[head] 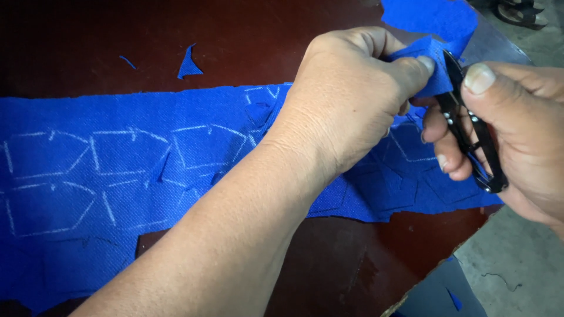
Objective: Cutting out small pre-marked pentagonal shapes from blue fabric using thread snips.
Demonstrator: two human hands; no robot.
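Note:
My left hand [346,94] reaches across from the lower left and pinches a small piece of blue fabric [432,70] between thumb and fingers. My right hand [511,129] comes in from the right and grips small black thread snips [470,135], whose blades meet the edge of that piece. Under both hands lies a long strip of blue fabric [117,170] marked with white chalk outlines of pentagon-like shapes. Some outlines on the right part are cut out.
The strip rests on a dark red-brown table [235,35] whose right edge [464,240] runs diagonally, with grey concrete floor [517,264] beyond. Small blue scraps [188,64] lie on the table behind the strip. More blue cloth [435,14] sits at the top right.

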